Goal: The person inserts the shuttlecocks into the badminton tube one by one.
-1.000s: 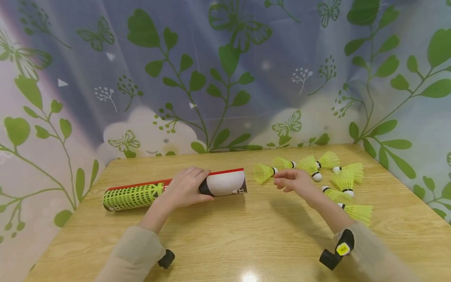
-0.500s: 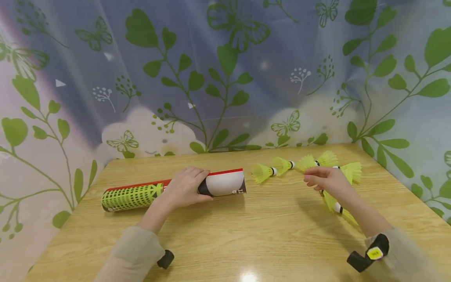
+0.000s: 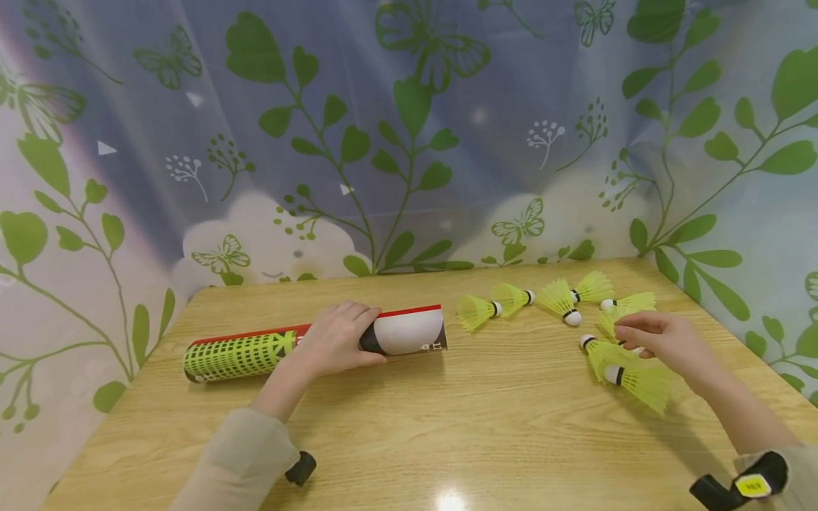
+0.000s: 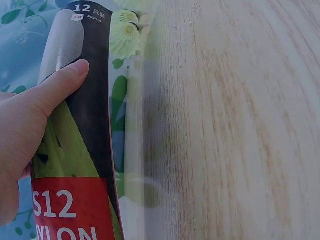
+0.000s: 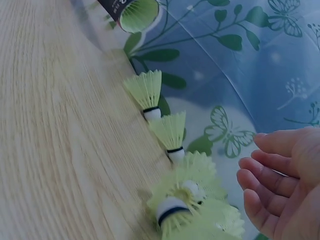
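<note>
My left hand (image 3: 335, 342) grips a printed shuttlecock tube (image 3: 405, 333) lying across the table, its thumb along the near side. The left wrist view shows the thumb (image 4: 62, 82) pressed on the tube's black and grey print. Facing right, the tube's end (image 5: 140, 15) shows yellow-green skirt inside in the right wrist view. My right hand (image 3: 671, 351) hovers over the right-hand cluster of yellow shuttlecocks (image 3: 642, 383), partly hiding some. Its fingers are loosely bent and hold nothing in the right wrist view.
Several more shuttlecocks lie towards the back right, among them a left one (image 3: 474, 312), its neighbour (image 3: 511, 298) and one with its cork forward (image 3: 557, 298). A patterned curtain (image 3: 409, 177) stands behind the wooden table (image 3: 409, 433).
My right hand has moved right and nearer to me, from beside the leftmost shuttlecock to above the right-hand cluster. The left hand and the tube have stayed in place.
</note>
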The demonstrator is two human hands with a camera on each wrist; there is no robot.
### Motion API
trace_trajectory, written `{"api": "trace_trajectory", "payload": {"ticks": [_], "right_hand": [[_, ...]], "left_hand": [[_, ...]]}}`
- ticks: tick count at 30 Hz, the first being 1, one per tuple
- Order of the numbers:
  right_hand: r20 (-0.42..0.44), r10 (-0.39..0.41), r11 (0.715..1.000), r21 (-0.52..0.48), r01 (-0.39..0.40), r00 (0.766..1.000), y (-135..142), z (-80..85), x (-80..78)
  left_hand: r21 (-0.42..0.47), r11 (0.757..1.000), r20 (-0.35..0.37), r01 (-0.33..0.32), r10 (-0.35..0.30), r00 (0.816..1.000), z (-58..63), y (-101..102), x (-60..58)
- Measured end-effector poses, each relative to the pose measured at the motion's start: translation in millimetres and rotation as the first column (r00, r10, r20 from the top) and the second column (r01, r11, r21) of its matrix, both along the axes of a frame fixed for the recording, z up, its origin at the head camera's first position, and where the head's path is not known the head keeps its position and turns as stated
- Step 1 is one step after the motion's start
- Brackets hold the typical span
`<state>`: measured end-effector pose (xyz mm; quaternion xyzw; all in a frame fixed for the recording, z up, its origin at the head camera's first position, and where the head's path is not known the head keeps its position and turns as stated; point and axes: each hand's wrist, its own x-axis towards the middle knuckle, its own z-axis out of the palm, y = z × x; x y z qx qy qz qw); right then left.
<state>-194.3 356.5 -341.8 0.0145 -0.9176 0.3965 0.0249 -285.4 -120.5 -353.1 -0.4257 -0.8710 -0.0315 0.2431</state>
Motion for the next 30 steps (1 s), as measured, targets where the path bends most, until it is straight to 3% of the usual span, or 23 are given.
{"api": "trace_trajectory", "payload": {"ticks": [17,23,30], "right_hand": [[0.102,-0.059,0.993,0.110,0.048,0.993,54.3,-8.5,32.4],[0.170,-0.048,0.990,0.141,0.024,0.984,61.0,-11.9,35.3],[0.180,-0.011,0.993,0.115,-0.010,0.984,55.9,-21.3,36.7]], "left_hand": [[-0.008,1.000,0.044,-0.022,0.022,0.999,0.4,-0.7,0.7],[-0.012,1.000,0.040,-0.024,0.025,0.999,-0.2,-1.7,0.8],[-0.002,1.000,0.033,-0.010,0.011,0.999,-0.6,-0.6,0.6]]}}
